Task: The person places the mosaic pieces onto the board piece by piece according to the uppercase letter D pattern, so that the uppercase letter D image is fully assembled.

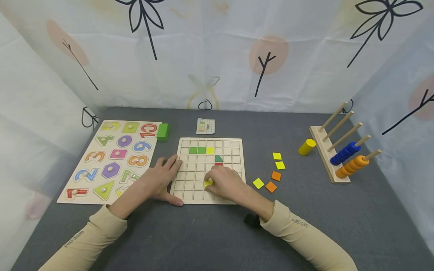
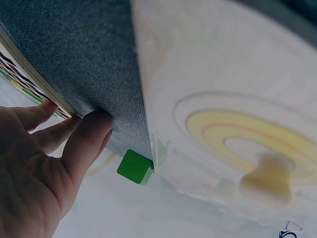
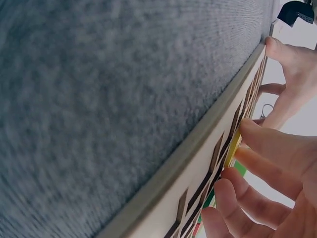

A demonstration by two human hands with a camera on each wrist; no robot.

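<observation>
A wooden grid board (image 1: 187, 188) lies flat on the grey table. My left hand (image 1: 157, 182) rests along its left edge, thumb at the near corner and fingers higher up; the left wrist view shows the fingers (image 2: 84, 144) extended against the edge. Over the board's lower middle, my right hand (image 1: 226, 183) pinches a yellow square tile (image 1: 208, 183) between thumb and fingers. In the right wrist view that yellow tile (image 3: 232, 150) touches the grid. Two green tiles (image 1: 197, 150) and a yellow one (image 1: 210, 150) fill neighbouring upper cells. Below them are a green rounded piece (image 1: 218, 158) and a partly hidden red piece (image 1: 218, 164).
Loose yellow tiles (image 1: 258, 183) and orange tiles (image 1: 271, 187) lie right of the board. Farther right stand a yellow cylinder (image 1: 306, 147) and a peg rack (image 1: 327, 154) with blue and orange beads. A number puzzle (image 1: 84, 150), green block (image 1: 162, 132) and pattern card (image 1: 205, 126) surround the grid.
</observation>
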